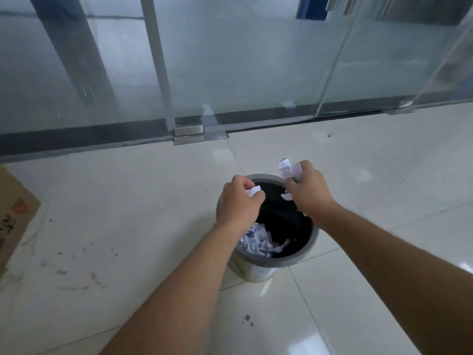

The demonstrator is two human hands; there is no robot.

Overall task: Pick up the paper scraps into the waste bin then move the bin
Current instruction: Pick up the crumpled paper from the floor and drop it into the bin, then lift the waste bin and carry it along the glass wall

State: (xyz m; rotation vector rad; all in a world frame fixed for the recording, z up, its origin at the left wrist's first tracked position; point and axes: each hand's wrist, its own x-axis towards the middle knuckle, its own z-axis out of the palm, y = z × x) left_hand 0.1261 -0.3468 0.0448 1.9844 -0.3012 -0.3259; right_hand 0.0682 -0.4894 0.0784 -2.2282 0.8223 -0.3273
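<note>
Both hands grip paper above the bin opening. Left hand (pixel 239 199) is closed around a small white paper scrap (pixel 254 191), over the left part of the opening. Right hand (pixel 311 189) is closed around a larger crumpled paper wad (pixel 288 168), which protrudes above the fingers at the far right rim. Round grey waste bin (pixel 305 254) stands upright on the white tiled floor (pixel 128 213); its black interior holds crumpled paper (pixel 257 239) at the near side. Beyond stands a frosted glass partition (pixel 243 60). A cardboard box (pixel 12 213) lies at the left edge.
</note>
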